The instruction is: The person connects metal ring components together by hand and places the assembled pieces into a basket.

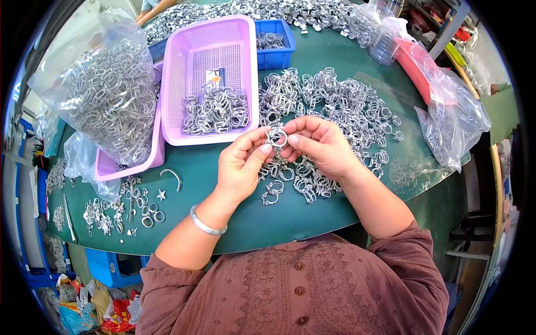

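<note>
1. Bottom centre of the frame: the person's brown buttoned shirt [251,290], against the near edge of the green worktop [279,231].
2. Lower left: loose metal rings [147,214], a star-shaped piece [161,194] and a slim pointed tool [69,218] on the worktop.
3. Centre: the left hand [239,166], a pale bangle [209,222] on its wrist, and the right hand [326,149] meet at a silvery ring-shaped metal piece [276,135]. The fingers of both pinch it from either side, above the worktop.
4. Behind and right of the hands: a spread heap of similar metal pieces [346,111].
5. Upper left of centre: a lilac basket [250,56] with a clump of metal pieces inside; left of it, a clear bag [114,95] full of them stands in a second lilac basket [152,162].
6. Top centre: a blue bin [276,60].
7. Top edge: a long bank of small metal parts [251,15] and another person's forearm [156,11].
</note>
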### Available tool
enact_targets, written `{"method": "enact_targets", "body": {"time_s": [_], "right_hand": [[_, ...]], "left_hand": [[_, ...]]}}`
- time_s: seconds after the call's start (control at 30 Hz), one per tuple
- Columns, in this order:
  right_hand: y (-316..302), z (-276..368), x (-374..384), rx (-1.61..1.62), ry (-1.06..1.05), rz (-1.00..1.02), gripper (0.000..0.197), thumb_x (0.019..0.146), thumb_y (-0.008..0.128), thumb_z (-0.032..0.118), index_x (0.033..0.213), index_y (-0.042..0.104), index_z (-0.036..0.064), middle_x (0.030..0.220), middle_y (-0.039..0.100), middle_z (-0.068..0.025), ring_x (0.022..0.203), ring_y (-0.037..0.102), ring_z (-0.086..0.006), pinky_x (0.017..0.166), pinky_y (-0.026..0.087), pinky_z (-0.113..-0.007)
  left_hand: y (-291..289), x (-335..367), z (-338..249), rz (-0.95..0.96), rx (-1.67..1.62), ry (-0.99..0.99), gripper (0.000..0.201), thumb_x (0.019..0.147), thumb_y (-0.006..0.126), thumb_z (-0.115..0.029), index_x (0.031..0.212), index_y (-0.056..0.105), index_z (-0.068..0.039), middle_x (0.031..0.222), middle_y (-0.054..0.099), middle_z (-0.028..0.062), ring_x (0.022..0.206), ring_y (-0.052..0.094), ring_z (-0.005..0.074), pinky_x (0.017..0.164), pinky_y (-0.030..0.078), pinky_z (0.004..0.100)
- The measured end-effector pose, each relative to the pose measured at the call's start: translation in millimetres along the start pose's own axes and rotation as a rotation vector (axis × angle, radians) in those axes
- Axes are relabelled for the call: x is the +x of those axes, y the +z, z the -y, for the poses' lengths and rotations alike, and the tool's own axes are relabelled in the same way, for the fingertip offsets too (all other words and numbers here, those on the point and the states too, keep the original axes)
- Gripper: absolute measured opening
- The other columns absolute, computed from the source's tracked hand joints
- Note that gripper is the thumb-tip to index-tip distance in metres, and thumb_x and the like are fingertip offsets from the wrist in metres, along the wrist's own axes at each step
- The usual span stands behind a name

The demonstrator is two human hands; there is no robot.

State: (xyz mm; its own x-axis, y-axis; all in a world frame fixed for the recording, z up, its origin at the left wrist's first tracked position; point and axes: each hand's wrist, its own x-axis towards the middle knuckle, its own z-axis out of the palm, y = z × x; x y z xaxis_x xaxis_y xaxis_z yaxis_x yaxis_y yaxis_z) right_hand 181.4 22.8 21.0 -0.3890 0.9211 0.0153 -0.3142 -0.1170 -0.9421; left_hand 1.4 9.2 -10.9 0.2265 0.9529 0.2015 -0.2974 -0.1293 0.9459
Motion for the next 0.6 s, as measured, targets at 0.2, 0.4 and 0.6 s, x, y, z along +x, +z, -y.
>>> {"method": "enact_targets", "body": {"time_s": [0.2,0.4,0.6], "right_hand": [[0.5,2.9,-0.1,-0.027,0.028,-0.020,0.019,0.084,0.053,0.003,0.101,0.053,-0.0056,0.083,0.062,-0.0103,0.070,0.061,-0.0146,0.063,0.050,-0.025],[0.0,3.6,0.0,-0.008,0.036,-0.020,0.021,0.084,0.053,0.004,0.102,0.053,-0.0064,0.083,0.062,-0.0107,0.070,0.061,-0.0148,0.063,0.050,-0.026],[-3.8,2.2,0.0,-0.009,0.055,0.007,0.022,0.084,0.053,0.004,0.104,0.052,-0.0049,0.091,0.061,-0.0129,0.075,0.062,-0.0183,0.067,0.051,-0.029]], "left_hand": [[3.5,-0.1,-1.2,-0.026,-0.031,-0.003,0.031,0.087,0.050,0.000,0.117,0.049,0.001,0.093,0.059,0.0050,0.074,0.055,0.0076,0.067,0.047,0.0201],[2.2,0.0,-0.3,-0.029,-0.017,-0.011,0.031,0.087,0.049,0.000,0.118,0.049,0.001,0.093,0.059,0.0049,0.076,0.055,0.0080,0.068,0.047,0.0203],[0.9,-0.3,0.9,0.003,-0.005,0.010,0.030,0.089,0.045,0.001,0.118,0.048,0.002,0.099,0.058,0.0069,0.080,0.055,0.0086,0.073,0.047,0.0217]]}}
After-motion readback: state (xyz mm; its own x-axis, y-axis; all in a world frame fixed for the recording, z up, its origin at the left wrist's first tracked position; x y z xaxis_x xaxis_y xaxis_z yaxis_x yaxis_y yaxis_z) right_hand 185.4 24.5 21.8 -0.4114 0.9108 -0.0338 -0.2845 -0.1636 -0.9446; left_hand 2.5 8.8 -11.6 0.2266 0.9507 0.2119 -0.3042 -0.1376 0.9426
